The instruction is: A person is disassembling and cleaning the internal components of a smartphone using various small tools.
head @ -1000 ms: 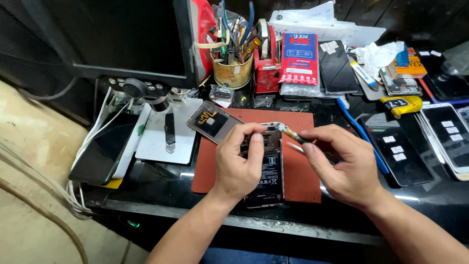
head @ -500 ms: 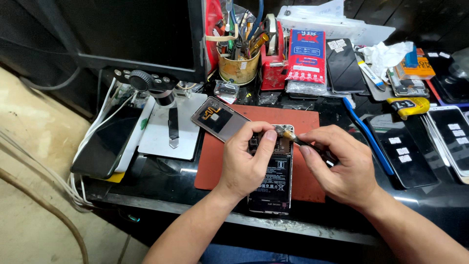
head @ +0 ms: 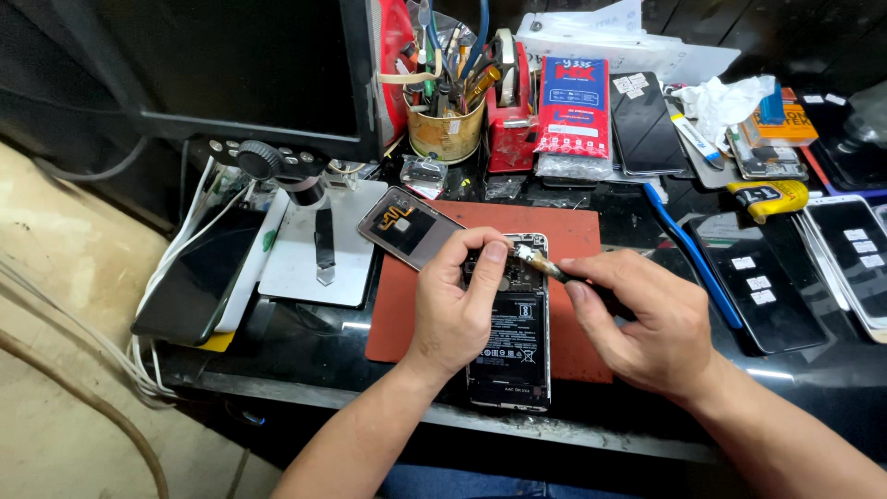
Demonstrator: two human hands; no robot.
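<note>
Two hands work over a red mat on the dark bench; an opened phone lies back-up on the mat, battery showing; the left hand grips its upper part, fingers closed on it; the right hand pinches a thin tool, tip touching the phone's top edge.

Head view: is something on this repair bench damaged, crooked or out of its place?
The phone under the left hand lies open, its back off and battery bare. A loose cover plate lies askew across the red mat's corner. The right hand holds a tool at the phone's top.
</note>
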